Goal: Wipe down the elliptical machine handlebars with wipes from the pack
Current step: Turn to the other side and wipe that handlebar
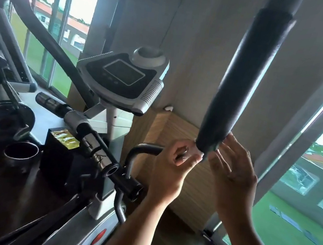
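The right handlebar of the elliptical is a thick black foam-covered bar that rises to the top of the view. My left hand pinches a small white wipe against the foam's lower end. My right hand is beside that lower end on its right, fingers straight and touching the foam. The left handlebar curves up at the far left. Most of the wipe is hidden between my fingers and the bar. The wipe pack is not clearly in view.
The grey console with its dark screen sits centre left. A short black grip bar crosses below it, and a curved black handle is near my left hand. A dark box and a round cup are at the left. Windows line both sides.
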### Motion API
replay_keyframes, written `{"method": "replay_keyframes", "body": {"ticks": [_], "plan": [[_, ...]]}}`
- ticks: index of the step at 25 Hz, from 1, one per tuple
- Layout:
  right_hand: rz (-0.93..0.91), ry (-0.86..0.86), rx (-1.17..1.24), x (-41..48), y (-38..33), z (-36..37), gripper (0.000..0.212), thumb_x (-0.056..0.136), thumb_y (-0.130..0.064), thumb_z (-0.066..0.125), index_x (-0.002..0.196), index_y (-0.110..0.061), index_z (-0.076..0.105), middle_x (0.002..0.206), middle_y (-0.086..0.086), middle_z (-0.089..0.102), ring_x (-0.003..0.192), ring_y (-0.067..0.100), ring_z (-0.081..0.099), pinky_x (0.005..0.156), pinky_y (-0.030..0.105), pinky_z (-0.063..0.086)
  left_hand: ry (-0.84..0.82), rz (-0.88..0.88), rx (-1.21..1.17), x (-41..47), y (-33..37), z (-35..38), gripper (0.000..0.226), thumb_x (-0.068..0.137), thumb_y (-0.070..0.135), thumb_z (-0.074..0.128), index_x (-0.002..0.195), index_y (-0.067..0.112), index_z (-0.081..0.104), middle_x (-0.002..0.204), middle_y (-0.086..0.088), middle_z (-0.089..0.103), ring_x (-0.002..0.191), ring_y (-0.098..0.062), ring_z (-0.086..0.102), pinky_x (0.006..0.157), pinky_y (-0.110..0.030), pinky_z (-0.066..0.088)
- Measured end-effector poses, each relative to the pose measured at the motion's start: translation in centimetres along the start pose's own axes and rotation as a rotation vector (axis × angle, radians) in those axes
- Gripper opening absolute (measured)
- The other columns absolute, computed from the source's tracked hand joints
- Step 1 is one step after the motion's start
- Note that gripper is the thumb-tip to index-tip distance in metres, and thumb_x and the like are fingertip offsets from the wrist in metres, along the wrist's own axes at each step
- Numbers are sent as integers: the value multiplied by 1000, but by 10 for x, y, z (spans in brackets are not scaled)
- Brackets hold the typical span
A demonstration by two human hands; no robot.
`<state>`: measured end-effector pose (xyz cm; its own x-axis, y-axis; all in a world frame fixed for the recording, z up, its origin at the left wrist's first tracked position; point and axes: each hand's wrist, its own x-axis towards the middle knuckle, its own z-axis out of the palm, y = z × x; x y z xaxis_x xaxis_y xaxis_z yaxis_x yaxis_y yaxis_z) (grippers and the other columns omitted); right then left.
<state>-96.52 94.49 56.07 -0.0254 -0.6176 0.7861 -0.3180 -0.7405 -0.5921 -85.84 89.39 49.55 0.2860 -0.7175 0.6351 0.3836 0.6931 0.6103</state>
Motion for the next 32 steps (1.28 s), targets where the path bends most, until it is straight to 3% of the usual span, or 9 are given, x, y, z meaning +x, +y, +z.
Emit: {"method": "replay_keyframes", "body": {"ticks": [6, 11, 14, 19, 22, 24, 27, 30, 32], "plan": [[1, 140, -10, 0, 4, 12, 44, 85, 0, 73, 114, -31, 62, 122, -12, 68, 112, 7, 67, 95, 29, 56, -132, -24, 198, 17, -34, -21, 26, 82, 20, 82, 105, 18, 68, 102, -3, 75, 95, -22, 73, 86, -42, 60], [-15, 170, -11, -2, 3, 17, 44, 85, 3, 72, 110, -31, 60, 126, -14, 65, 113, 10, 67, 92, 25, 56, -208, 36, 354, 24, -39, -31, 22, 85, 4, 77, 104, 11, 68, 101, -5, 75, 91, -8, 74, 74, -16, 58], [3, 183, -18, -2, 4, 17, 42, 87, 1, 71, 109, -33, 60, 126, -17, 64, 114, 9, 66, 94, 25, 55, -168, 87, 419, 17, -42, -35, 29, 88, 2, 74, 105, 24, 65, 101, -2, 74, 92, -9, 73, 81, -28, 61], [-5, 184, 18, -7, 1, 23, 46, 90, 1, 69, 112, -38, 60, 123, -17, 63, 116, 7, 65, 96, 26, 54, -54, 173, 482, 2, -26, -43, 19, 86, 0, 76, 102, 9, 69, 96, 5, 75, 94, 1, 70, 83, -16, 56], [5, 160, 2, -8, 1, 21, 53, 91, 2, 67, 119, -42, 58, 128, -5, 63, 120, 10, 63, 102, 35, 53, -13, 174, 536, -4, -15, -48, 19, 89, 10, 74, 107, 11, 68, 98, 8, 77, 98, -5, 73, 87, -35, 60], [4, 111, -3, -10, 1, 16, 55, 91, 3, 66, 124, -39, 56, 131, -1, 62, 123, 10, 61, 104, 38, 51, 1, 162, 567, -11, -4, -51, 21, 89, 6, 74, 108, 9, 67, 98, 7, 77, 96, -6, 73, 88, -39, 60], [34, 93, 27, -17, 0, 9, 46, 91, 2, 65, 125, -27, 59, 128, 0, 64, 118, 8, 64, 101, 36, 53, 18, 141, 658, -25, 17, -59, 22, 88, 0, 73, 106, 11, 65, 96, 7, 76, 94, -6, 73, 90, -34, 59], [128, 141, 21, -37, 1, 3, 32, 88, -10, 66, 113, -30, 63, 117, -8, 69, 105, 5, 68, 90, 41, 57, 59, 134, 820, -45, 42, -68, 25, 86, 0, 74, 104, 14, 63, 96, 5, 75, 92, -3, 73, 88, -23, 58], [144, 43, 19, -54, 3, 1, 28, 86, -15, 67, 110, -29, 64, 111, -9, 69, 102, 9, 68, 87, 37, 57, 97, 125, 957, -62, 62, -72, 25, 86, 2, 74, 102, 17, 63, 96, 5, 75, 92, 1, 71, 88, -14, 52]]}}
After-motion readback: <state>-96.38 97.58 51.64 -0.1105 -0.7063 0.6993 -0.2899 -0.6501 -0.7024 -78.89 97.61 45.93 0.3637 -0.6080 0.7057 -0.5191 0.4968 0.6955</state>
